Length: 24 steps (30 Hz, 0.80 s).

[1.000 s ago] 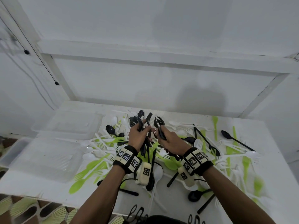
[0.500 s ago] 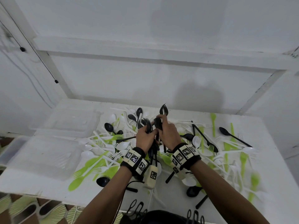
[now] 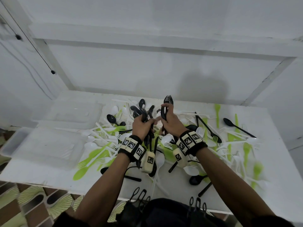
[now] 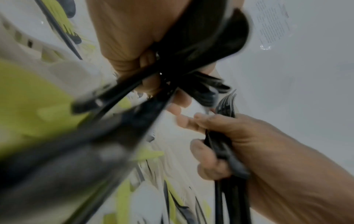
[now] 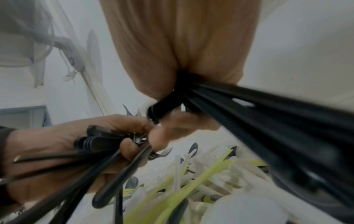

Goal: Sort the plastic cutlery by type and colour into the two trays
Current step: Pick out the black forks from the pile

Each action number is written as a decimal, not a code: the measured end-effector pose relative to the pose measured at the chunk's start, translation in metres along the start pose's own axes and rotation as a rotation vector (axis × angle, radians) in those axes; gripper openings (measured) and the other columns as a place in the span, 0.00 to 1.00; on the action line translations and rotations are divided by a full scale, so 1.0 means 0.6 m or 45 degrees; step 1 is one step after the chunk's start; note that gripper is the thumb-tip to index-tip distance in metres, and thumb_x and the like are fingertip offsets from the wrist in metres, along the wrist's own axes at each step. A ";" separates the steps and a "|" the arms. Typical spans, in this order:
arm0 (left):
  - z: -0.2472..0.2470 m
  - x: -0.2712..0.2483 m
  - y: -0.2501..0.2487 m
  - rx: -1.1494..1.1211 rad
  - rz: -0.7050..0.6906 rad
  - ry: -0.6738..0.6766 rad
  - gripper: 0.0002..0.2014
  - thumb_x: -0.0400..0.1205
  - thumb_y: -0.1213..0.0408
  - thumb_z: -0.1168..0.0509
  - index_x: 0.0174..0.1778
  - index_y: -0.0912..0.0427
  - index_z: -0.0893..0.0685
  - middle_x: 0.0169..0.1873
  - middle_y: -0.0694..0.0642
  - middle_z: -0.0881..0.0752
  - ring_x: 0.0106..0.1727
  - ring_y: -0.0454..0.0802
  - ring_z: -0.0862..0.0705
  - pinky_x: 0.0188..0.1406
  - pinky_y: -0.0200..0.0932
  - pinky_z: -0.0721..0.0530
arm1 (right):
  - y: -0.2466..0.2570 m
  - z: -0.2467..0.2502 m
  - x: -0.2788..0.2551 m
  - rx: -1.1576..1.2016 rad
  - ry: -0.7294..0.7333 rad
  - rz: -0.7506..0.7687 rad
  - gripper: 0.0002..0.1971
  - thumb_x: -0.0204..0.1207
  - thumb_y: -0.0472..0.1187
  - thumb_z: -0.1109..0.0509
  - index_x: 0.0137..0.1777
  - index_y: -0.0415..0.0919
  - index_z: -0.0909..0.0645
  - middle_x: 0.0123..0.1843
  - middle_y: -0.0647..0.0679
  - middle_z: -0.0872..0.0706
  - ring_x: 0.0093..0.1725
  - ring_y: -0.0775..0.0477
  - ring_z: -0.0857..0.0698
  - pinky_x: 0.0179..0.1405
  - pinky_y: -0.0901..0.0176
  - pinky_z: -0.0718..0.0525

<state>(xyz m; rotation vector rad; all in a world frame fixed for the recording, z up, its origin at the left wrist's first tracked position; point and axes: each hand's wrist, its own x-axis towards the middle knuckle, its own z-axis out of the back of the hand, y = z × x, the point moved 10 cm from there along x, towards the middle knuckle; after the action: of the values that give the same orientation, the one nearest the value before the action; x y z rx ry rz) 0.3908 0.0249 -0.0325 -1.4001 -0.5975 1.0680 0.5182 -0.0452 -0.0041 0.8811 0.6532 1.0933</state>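
Both hands up over the heap, mid-sort. Our left hand [image 3: 142, 126] has its grip curled tight round a mixed black bundle [image 3: 141, 112] of spoons and forks, heads fanning up and away from the knuckles, handles hanging down past the wrist. Our right hand [image 3: 170, 123] has its grip closed round a neater stack of black forks [image 3: 167, 102], tines standing above the fingers. The two grips sit just beside each other, fingertips nearly meeting; we judge we are picking forks out of the left bundle into the right one. Progress: early. The two clear trays [image 3: 49, 145] lie well to the left of the left grip; the nearer one shows only a few faint white pieces, the farther tray [image 3: 77, 110] we cannot read. Nearly everything remains loose on the desk [image 3: 270, 131]: white, green and black pieces tangled below and to both sides of the grips, a black spoon [image 3: 229, 122] far out right. No black is placed yet, as far as we can see. Room: open air above the grips; wall beyond the pile. The desk's near edge lies under our forearms, with pieces close to it, so a sweep left toward the trays risks dragging strays off.
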 end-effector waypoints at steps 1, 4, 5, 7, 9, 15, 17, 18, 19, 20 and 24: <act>0.006 0.006 -0.001 0.027 -0.007 -0.013 0.03 0.76 0.62 0.26 0.38 0.51 0.13 0.36 0.59 0.07 0.28 0.60 0.14 0.38 0.59 0.11 | -0.001 -0.004 -0.001 0.032 0.051 -0.012 0.23 0.85 0.27 0.41 0.71 0.48 0.46 0.50 0.39 0.12 0.22 0.41 0.16 0.20 0.55 0.17; 0.009 0.016 0.004 0.047 -0.003 0.009 0.03 0.79 0.64 0.30 0.42 0.58 0.14 0.37 0.56 0.07 0.25 0.55 0.15 0.37 0.58 0.11 | -0.009 -0.013 -0.007 0.120 0.142 -0.087 0.20 0.89 0.33 0.41 0.70 0.45 0.50 0.45 0.35 0.20 0.18 0.43 0.21 0.20 0.56 0.20; 0.007 0.016 0.004 0.045 -0.007 0.016 0.03 0.81 0.65 0.30 0.43 0.60 0.15 0.37 0.56 0.07 0.24 0.54 0.15 0.37 0.57 0.12 | -0.009 -0.013 -0.009 0.165 0.138 -0.102 0.19 0.90 0.36 0.41 0.71 0.44 0.50 0.43 0.36 0.18 0.18 0.43 0.21 0.20 0.56 0.20; 0.003 0.013 -0.001 0.027 -0.024 0.020 0.04 0.81 0.64 0.31 0.44 0.60 0.15 0.38 0.55 0.06 0.26 0.53 0.15 0.40 0.61 0.10 | -0.013 -0.007 -0.009 0.254 0.080 -0.139 0.17 0.91 0.40 0.42 0.70 0.42 0.49 0.43 0.35 0.12 0.18 0.43 0.21 0.22 0.56 0.19; -0.001 0.009 -0.001 0.006 -0.039 0.018 0.04 0.80 0.62 0.31 0.42 0.58 0.15 0.39 0.55 0.06 0.28 0.54 0.15 0.46 0.66 0.10 | -0.014 0.007 -0.006 0.266 -0.035 -0.139 0.14 0.91 0.40 0.42 0.67 0.39 0.44 0.43 0.37 0.09 0.19 0.46 0.20 0.22 0.58 0.19; -0.011 -0.007 -0.023 0.017 -0.082 0.021 0.04 0.75 0.54 0.31 0.38 0.50 0.15 0.39 0.53 0.06 0.33 0.63 0.13 0.47 0.72 0.12 | -0.031 0.049 -0.013 0.187 -0.403 -0.175 0.10 0.82 0.50 0.26 0.51 0.42 0.15 0.36 0.44 0.10 0.26 0.45 0.11 0.32 0.50 0.12; -0.006 -0.006 -0.024 0.014 -0.078 -0.016 0.05 0.72 0.53 0.29 0.36 0.49 0.14 0.38 0.53 0.07 0.33 0.64 0.11 0.46 0.72 0.11 | -0.031 0.054 -0.018 0.094 -0.501 -0.128 0.08 0.78 0.48 0.23 0.45 0.44 0.11 0.36 0.52 0.11 0.32 0.51 0.10 0.39 0.56 0.13; -0.006 -0.008 -0.026 0.014 -0.077 -0.027 0.05 0.70 0.52 0.28 0.35 0.47 0.14 0.37 0.54 0.07 0.34 0.65 0.11 0.45 0.71 0.11 | -0.023 0.057 -0.023 0.021 -0.546 -0.093 0.07 0.77 0.47 0.22 0.43 0.43 0.10 0.35 0.55 0.12 0.35 0.55 0.12 0.41 0.63 0.16; -0.007 -0.010 -0.030 0.015 -0.075 -0.033 0.04 0.69 0.52 0.27 0.35 0.45 0.13 0.37 0.56 0.07 0.34 0.66 0.10 0.44 0.71 0.11 | -0.018 0.057 -0.024 -0.053 -0.574 -0.062 0.07 0.77 0.46 0.22 0.42 0.42 0.09 0.35 0.57 0.12 0.37 0.56 0.13 0.42 0.67 0.19; -0.009 -0.013 -0.033 0.010 -0.078 -0.033 0.03 0.71 0.54 0.25 0.37 0.44 0.13 0.38 0.58 0.07 0.32 0.66 0.10 0.41 0.71 0.10 | -0.011 0.054 -0.024 -0.128 -0.579 -0.039 0.08 0.77 0.45 0.22 0.42 0.41 0.09 0.35 0.55 0.11 0.37 0.55 0.14 0.42 0.65 0.21; -0.019 -0.022 -0.041 -0.023 -0.092 -0.013 0.04 0.81 0.65 0.28 0.48 0.51 0.13 0.43 0.65 0.08 0.27 0.64 0.10 0.36 0.69 0.10 | 0.008 0.030 -0.018 -0.401 -0.508 0.030 0.13 0.82 0.45 0.28 0.39 0.38 0.10 0.33 0.46 0.11 0.33 0.48 0.17 0.37 0.55 0.23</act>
<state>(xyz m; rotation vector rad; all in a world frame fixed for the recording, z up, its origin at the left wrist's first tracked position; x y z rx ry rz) 0.4007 0.0118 -0.0074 -1.3794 -0.6615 1.0147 0.5272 -0.0593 0.0095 0.8018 0.1345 0.9700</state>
